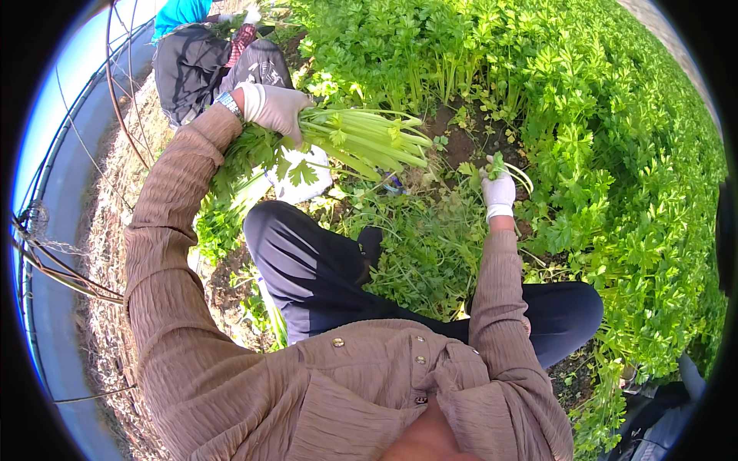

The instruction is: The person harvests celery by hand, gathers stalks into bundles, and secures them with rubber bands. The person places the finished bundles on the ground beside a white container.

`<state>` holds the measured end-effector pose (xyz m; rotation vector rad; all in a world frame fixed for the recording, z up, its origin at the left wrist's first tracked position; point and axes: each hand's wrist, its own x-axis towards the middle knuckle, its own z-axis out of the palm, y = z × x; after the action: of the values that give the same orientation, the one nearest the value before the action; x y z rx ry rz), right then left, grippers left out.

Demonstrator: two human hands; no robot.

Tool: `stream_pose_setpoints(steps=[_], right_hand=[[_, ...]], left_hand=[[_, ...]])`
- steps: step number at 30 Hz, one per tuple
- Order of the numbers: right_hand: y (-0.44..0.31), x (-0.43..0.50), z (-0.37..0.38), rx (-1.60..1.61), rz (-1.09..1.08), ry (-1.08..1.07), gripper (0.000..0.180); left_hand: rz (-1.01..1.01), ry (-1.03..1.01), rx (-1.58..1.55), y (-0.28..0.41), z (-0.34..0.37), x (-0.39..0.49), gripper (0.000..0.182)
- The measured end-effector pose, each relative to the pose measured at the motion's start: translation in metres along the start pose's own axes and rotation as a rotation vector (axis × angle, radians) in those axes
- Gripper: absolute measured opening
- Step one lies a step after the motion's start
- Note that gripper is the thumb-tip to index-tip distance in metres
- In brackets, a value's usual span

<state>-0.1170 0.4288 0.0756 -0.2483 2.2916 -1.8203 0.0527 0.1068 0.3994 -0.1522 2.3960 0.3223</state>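
Observation:
My left hand (277,110), in a pale glove, is closed around a thick bunch of celery (369,141). The bunch lies sideways in the air, its pale stalk ends pointing right and its leaves hanging below my wrist. My right hand (499,189), also gloved, is raised on the right with a few thin celery stems (520,176) and a small leaf in its fingers. Loose cut stems and leaves (426,248) cover the ground between my knees. Behind the held bunch, a white sheet or bag (302,176) is partly hidden.
Dense standing celery (634,144) grows ahead and to the right. A co-worker (196,63) crouches at the upper left. More cut celery (216,230) lies beside my left knee. Metal hoops (112,86) and plastic film (52,311) line the left side. Dark items (663,409) lie at the lower right.

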Motion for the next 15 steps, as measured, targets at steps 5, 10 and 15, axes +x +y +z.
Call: stream_pose_setpoints(steps=[5, 10, 15], right_hand=[[-0.082, -0.028, 0.079, -0.176, -1.021, -0.073, 0.039], [-0.099, -0.045, 0.059, 0.888, -0.383, -0.224, 0.013], [-0.097, -0.047, 0.063, 0.992, -0.430, -0.333, 0.017]], left_hand=[[0.061, 0.009, 0.086, 0.008, 0.006, 0.016, 0.044], [0.097, 0.038, -0.020, 0.002, 0.009, 0.005, 0.034], [0.044, -0.018, 0.000, 0.000, 0.008, 0.009, 0.041]])
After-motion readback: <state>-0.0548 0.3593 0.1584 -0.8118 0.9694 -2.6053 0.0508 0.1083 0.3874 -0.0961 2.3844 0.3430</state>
